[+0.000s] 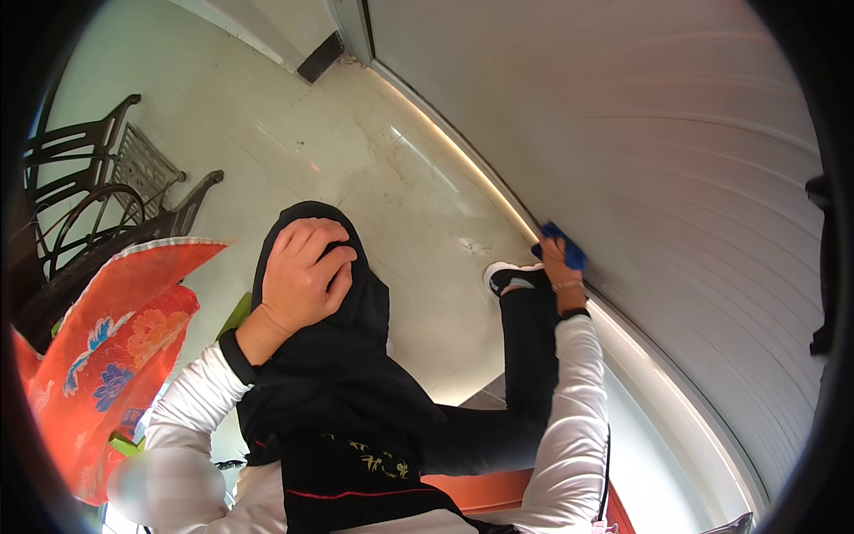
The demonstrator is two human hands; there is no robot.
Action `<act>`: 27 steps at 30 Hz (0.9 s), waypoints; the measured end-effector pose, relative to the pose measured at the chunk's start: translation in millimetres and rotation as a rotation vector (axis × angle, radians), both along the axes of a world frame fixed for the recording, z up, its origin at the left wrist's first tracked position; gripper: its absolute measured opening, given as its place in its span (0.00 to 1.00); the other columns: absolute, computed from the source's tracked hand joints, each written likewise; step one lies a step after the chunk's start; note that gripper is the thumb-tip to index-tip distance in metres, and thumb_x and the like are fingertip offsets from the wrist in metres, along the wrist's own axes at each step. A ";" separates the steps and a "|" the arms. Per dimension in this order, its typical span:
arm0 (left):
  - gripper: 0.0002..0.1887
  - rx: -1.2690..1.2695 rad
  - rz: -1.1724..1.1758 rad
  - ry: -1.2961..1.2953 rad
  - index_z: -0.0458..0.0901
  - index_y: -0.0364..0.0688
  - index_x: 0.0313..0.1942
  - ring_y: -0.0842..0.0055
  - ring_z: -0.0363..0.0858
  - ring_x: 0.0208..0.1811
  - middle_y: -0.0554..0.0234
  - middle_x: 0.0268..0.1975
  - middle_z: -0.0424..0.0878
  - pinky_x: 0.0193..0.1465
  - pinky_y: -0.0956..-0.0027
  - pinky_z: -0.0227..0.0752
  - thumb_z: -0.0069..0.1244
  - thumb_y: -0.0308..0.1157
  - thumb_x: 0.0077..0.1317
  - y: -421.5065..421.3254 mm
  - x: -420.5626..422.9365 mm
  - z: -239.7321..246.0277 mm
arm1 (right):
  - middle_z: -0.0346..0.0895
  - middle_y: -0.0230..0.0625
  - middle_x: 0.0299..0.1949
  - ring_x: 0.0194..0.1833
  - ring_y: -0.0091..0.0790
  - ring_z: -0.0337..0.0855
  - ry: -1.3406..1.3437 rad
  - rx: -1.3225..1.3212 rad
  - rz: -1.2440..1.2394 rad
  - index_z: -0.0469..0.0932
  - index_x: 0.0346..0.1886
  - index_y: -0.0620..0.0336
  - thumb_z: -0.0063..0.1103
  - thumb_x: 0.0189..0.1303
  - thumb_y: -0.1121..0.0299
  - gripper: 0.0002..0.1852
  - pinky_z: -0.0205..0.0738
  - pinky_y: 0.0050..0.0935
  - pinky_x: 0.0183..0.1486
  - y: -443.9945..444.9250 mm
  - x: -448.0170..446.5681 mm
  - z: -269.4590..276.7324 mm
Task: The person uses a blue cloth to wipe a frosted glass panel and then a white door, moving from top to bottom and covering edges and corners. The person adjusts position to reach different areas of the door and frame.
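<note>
My left hand [307, 274] rests on my bent knee, over the black trouser cloth, with its fingers curled and nothing seen in them. Low at the right, my right hand [559, 259] holds a blue cloth [570, 250] against the foot of the grey panel [640, 200], just above a lit strip [514, 220] along its bottom edge. My black shoe with a white sole [510, 277] stands beside that hand. A black apron [360, 487] with yellow writing and a red line covers my lap.
A treadle sewing machine's iron base [93, 173] stands at the left on the pale tiled floor [267, 133]. Nearer me hangs an orange flowered cloth [127, 347]. A dark-based wall corner [321, 57] is at the top. Something red-orange [480, 490] lies beneath my leg.
</note>
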State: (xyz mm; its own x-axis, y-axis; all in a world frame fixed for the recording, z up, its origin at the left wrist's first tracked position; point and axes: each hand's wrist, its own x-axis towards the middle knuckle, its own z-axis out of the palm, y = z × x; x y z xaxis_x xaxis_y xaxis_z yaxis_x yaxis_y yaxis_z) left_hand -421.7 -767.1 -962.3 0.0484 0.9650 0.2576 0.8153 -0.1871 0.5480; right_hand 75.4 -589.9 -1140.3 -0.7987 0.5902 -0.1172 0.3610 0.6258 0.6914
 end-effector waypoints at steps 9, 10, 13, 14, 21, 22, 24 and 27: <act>0.07 0.020 0.007 0.061 0.83 0.42 0.33 0.64 0.80 0.51 0.63 0.44 0.81 0.60 0.58 0.71 0.58 0.24 0.52 -3.2 22.9 14.9 | 0.71 0.22 0.46 0.48 0.30 0.71 0.385 0.121 0.263 0.75 0.63 0.38 0.56 0.55 0.64 0.28 0.69 0.30 0.56 73.9 -198.6 18.7; 0.07 -0.025 0.034 0.063 0.83 0.42 0.33 0.63 0.80 0.51 0.63 0.44 0.81 0.60 0.58 0.71 0.58 0.24 0.52 -4.6 21.8 15.6 | 0.69 0.23 0.44 0.47 0.29 0.70 0.112 0.196 0.309 0.74 0.63 0.40 0.55 0.55 0.65 0.28 0.69 0.30 0.55 69.6 -183.2 23.2; 0.07 0.030 0.006 0.036 0.83 0.42 0.33 0.63 0.80 0.51 0.63 0.44 0.80 0.60 0.57 0.71 0.58 0.24 0.53 -12.5 18.4 14.7 | 0.73 0.22 0.49 0.52 0.31 0.75 0.040 -0.125 -0.010 0.79 0.55 0.41 0.53 0.60 0.66 0.18 0.70 0.32 0.57 18.6 -90.5 26.6; 0.07 0.109 -0.041 0.011 0.83 0.42 0.33 0.63 0.80 0.51 0.63 0.44 0.80 0.60 0.57 0.71 0.58 0.24 0.53 -15.8 16.3 13.4 | 0.77 0.23 0.52 0.55 0.28 0.77 0.063 -0.284 -0.122 0.82 0.55 0.41 0.52 0.61 0.66 0.19 0.72 0.34 0.59 1.0 -43.9 33.3; 0.06 0.064 -0.026 -0.038 0.83 0.42 0.34 0.61 0.78 0.53 0.62 0.44 0.79 0.60 0.56 0.69 0.58 0.24 0.55 -34.4 6.6 8.6 | 0.82 0.11 0.51 0.45 0.23 0.83 0.134 -0.131 -0.459 0.79 0.63 0.32 0.58 0.63 0.63 0.23 0.78 0.37 0.40 -106.3 118.3 201.0; 0.06 0.114 -0.039 -0.052 0.83 0.42 0.34 0.62 0.79 0.53 0.63 0.44 0.79 0.61 0.57 0.69 0.58 0.24 0.55 -36.1 6.0 9.9 | 0.80 0.08 0.57 0.46 0.26 0.82 0.034 0.010 -0.351 0.79 0.65 0.29 0.59 0.65 0.62 0.24 0.74 0.37 0.40 -110.0 108.1 250.9; 0.06 0.075 -0.035 -0.029 0.83 0.42 0.35 0.62 0.78 0.53 0.63 0.45 0.79 0.61 0.57 0.68 0.58 0.24 0.55 -38.2 4.7 12.4 | 0.77 0.08 0.65 0.43 0.29 0.77 -0.055 0.405 -0.178 0.85 0.57 0.29 0.63 0.64 0.60 0.18 0.65 0.36 0.43 -110.3 76.9 357.7; 0.07 0.035 -0.004 -0.002 0.82 0.42 0.35 0.62 0.78 0.54 0.63 0.46 0.79 0.62 0.57 0.68 0.58 0.24 0.55 -41.9 2.9 16.2 | 0.76 0.34 0.65 0.51 0.40 0.75 0.279 0.738 0.076 0.83 0.59 0.43 0.62 0.65 0.73 0.19 0.62 0.39 0.49 -90.1 32.1 477.0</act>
State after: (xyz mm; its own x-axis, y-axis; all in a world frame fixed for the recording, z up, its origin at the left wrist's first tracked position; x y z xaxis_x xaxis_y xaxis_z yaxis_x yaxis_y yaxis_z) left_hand -418.7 -808.9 -946.1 0.0522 0.9551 0.2917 0.8136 -0.2100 0.5422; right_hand 107.5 -680.0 -663.3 -0.7818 0.3802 0.4943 0.5573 0.0704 0.8273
